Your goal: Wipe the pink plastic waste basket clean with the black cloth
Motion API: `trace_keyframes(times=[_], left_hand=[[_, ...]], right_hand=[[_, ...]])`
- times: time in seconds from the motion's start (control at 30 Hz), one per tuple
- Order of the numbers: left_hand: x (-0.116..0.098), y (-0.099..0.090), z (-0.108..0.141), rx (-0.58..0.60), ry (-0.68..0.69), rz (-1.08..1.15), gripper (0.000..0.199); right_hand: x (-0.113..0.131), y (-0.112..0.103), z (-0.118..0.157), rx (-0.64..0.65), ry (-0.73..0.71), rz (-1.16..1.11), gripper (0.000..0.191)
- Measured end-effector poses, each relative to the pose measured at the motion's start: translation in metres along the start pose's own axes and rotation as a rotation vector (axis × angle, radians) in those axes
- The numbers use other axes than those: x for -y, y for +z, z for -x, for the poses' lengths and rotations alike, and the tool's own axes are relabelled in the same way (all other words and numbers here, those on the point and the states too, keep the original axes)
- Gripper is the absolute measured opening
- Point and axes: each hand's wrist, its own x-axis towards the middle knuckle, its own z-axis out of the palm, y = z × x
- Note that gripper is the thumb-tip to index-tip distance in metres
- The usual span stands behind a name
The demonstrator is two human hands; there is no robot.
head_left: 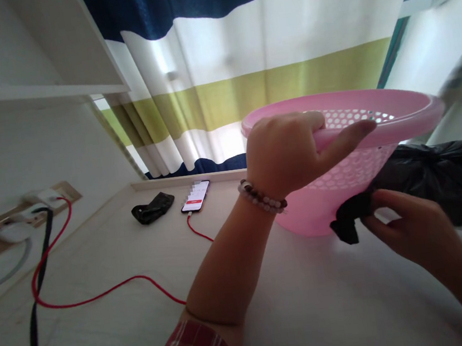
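A pink plastic basket [402, 130] with round holes in its wall stands upright at the right. My left hand [291, 149], with a bead bracelet at the wrist, grips the basket's near rim. Lower down, my right hand [409, 224] pinches a folded piece of black plastic [348, 220], apparently a rolled garbage bag, between thumb and fingers. That black piece hangs in front of the basket's lower wall. Just behind my right hand lies a large black garbage bag [458, 173], partly hidden by the hand and the basket.
A small folded black plastic bundle [153, 208] and a phone [195, 196] lie on the white desk [110, 255]. From the phone a red cable [99, 298] runs to a wall socket [30, 217] at the left. A black cord [34, 332] hangs beside it. Behind is a striped curtain [214, 102].
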Motion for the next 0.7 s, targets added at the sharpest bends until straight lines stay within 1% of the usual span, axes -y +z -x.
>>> trace_keyframes(times=[0.07,0.1,0.13,0.2,0.37,0.43,0.47,0.5,0.57,0.63,0.67,0.7], left_hand=[[0.002,0.0,0.001,-0.001,0.029,-0.017,0.055],[0.002,0.001,0.001,-0.004,0.044,-0.026,0.054],[0.003,0.001,0.001,-0.011,0.053,-0.038,0.053],[0.004,0.003,0.002,-0.027,0.047,-0.057,0.052],[0.004,0.007,0.004,-0.069,-0.014,-0.075,0.054],[0.004,0.006,0.005,-0.081,-0.033,-0.113,0.057],[0.004,0.006,0.005,-0.08,-0.035,-0.136,0.06],[0.004,0.005,0.005,-0.073,-0.032,-0.155,0.062],[0.006,0.005,0.005,-0.06,-0.014,-0.172,0.066],[0.008,0.006,0.005,-0.068,-0.002,-0.148,0.065],[0.009,0.008,0.004,-0.083,0.005,-0.12,0.063],[0.011,0.01,0.003,-0.102,0.012,-0.081,0.061]], right_hand=[[-0.001,-0.005,0.0,-0.17,0.018,0.055,0.014],[-0.002,-0.006,0.001,-0.214,0.017,0.08,0.016],[-0.004,-0.005,0.002,-0.224,0.017,0.094,0.017],[-0.008,0.002,0.006,-0.158,0.029,0.096,0.021],[-0.017,0.031,0.012,0.221,0.065,0.036,0.03],[-0.02,0.041,0.013,0.345,0.076,0.023,0.03],[-0.02,0.044,0.013,0.386,0.089,0.022,0.029],[-0.021,0.046,0.014,0.416,0.105,0.022,0.028],[-0.02,0.047,0.014,0.433,0.136,0.032,0.027],[-0.017,0.044,0.014,0.387,0.161,0.046,0.027],[-0.016,0.041,0.014,0.348,0.169,0.054,0.027],[-0.014,0.037,0.015,0.282,0.178,0.072,0.026]])
